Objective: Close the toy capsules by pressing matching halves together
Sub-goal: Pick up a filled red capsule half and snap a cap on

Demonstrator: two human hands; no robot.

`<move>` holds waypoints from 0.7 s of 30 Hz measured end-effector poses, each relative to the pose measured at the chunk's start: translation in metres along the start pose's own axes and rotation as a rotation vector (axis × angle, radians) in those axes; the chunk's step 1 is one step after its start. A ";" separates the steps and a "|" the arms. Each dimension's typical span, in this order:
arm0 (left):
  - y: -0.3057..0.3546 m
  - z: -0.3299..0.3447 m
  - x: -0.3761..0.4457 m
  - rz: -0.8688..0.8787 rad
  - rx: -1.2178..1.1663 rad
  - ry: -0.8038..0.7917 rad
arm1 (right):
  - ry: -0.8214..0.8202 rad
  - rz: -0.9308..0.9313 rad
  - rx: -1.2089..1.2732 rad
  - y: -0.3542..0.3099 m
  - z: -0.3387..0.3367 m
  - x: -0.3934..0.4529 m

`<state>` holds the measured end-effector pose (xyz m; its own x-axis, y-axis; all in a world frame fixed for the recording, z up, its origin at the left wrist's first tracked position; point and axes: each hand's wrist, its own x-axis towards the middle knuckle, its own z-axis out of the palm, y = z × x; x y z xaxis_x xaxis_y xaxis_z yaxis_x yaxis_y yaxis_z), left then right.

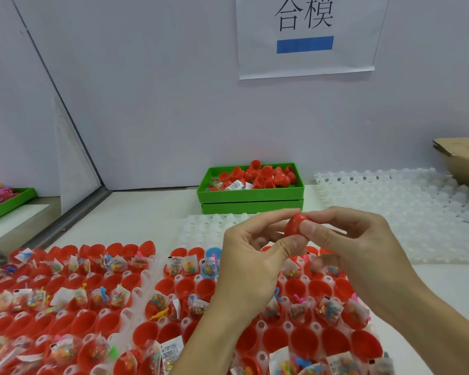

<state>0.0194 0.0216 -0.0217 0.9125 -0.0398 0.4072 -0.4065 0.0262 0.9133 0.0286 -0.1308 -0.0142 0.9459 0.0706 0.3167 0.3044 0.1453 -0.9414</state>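
Walls (146,104) of pale, smooth panel close in the corner, and a white paper sign (306,36) with two black characters and a blue bar hangs on the back one. Below lies a white tabletop (146,212). Across its near part sit clear, bumpy plastic trays (144,277) filled with glossy red cup-shaped capsule halves (276,339), many holding little crinkled bags of coloured beads (118,296). More empty trays (406,212) of the same frosted plastic lie to the right, under the corner of a brown cardboard box (463,161). At the back, stacked green bins (251,197) hold loose red halves; another green bin (11,203) with pink bits stands far left.

Above the trays, both hands meet around one red capsule (294,226), round and shiny. The left hand (252,255) pinches it with thumb below and forefinger arched over the top; the right hand (355,239) grips it from the other side, thumb pressed flat against its front.
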 end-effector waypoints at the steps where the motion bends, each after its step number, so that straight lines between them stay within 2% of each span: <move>1: -0.001 0.000 0.000 -0.007 -0.013 0.001 | 0.001 0.019 0.017 0.001 -0.002 0.001; 4: -0.002 0.002 0.000 -0.037 -0.080 -0.003 | -0.010 0.046 -0.008 -0.002 -0.007 0.002; 11: -0.001 0.001 0.001 -0.040 -0.079 0.022 | -0.020 -0.049 -0.142 -0.003 -0.004 -0.002; 21: -0.002 0.003 0.000 -0.058 -0.091 0.034 | -0.059 -0.072 -0.167 -0.004 -0.003 -0.002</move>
<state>0.0195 0.0182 -0.0232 0.9361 -0.0102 0.3516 -0.3482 0.1159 0.9302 0.0263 -0.1345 -0.0114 0.9143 0.1242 0.3856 0.3900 -0.0129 -0.9207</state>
